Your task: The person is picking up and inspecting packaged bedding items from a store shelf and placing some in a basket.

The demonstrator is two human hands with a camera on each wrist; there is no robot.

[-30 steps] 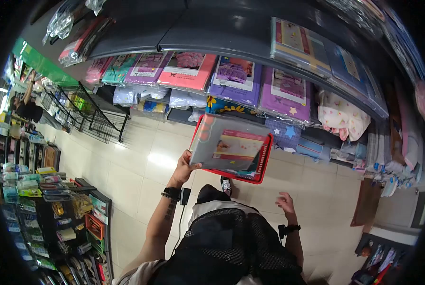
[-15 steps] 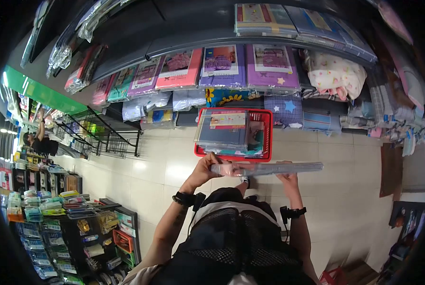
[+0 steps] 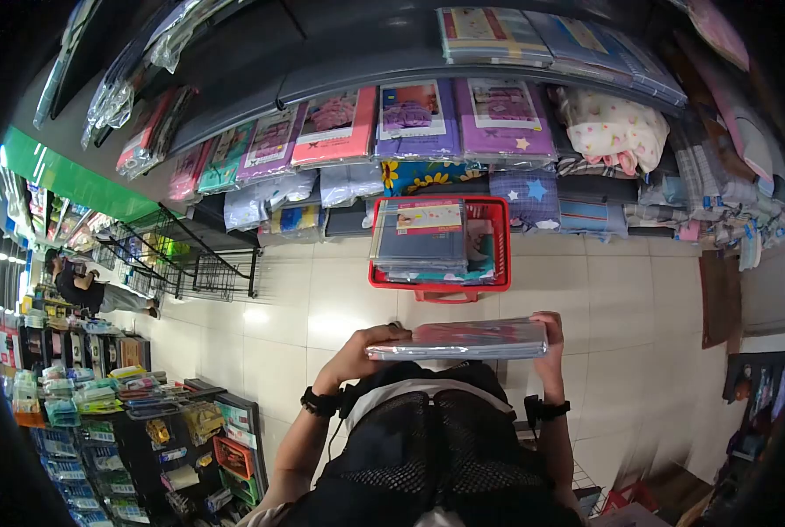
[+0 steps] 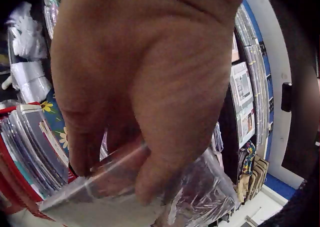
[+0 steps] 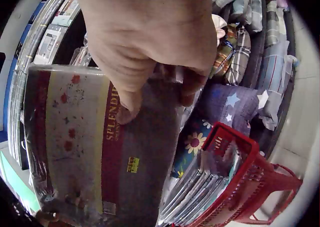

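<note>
A flat packet (image 3: 463,341), probably bedding, is level in front of the torso, seen nearly edge-on from the head. My left hand (image 3: 357,358) grips its left end; in the left wrist view the thumb and fingers (image 4: 82,152) pinch the clear wrap. At the opposite end my right hand (image 3: 548,347) holds it. From the right wrist, its thumb (image 5: 129,107) presses the grey face beside a maroon-and-yellow label printed "SPLENDI" and a floral panel, with fingers over the edge. Beyond the packet, a red shopping basket (image 3: 502,250) contains several similar packets (image 3: 423,246).
The basket stands by a dark shelf (image 3: 349,70) bearing purple, pink and teal bedding packs (image 3: 414,119). Folded fabric bundles lie below. A black wire rack (image 3: 221,268) and another person (image 3: 81,281) are at left, above a hanging-goods display (image 3: 111,439). Pale floor tiles (image 3: 621,307) lie at right.
The packet has come from over the basket back toward the torso and tipped from face-up to nearly edge-on. The right hand, free at first, has joined the left in holding it.
</note>
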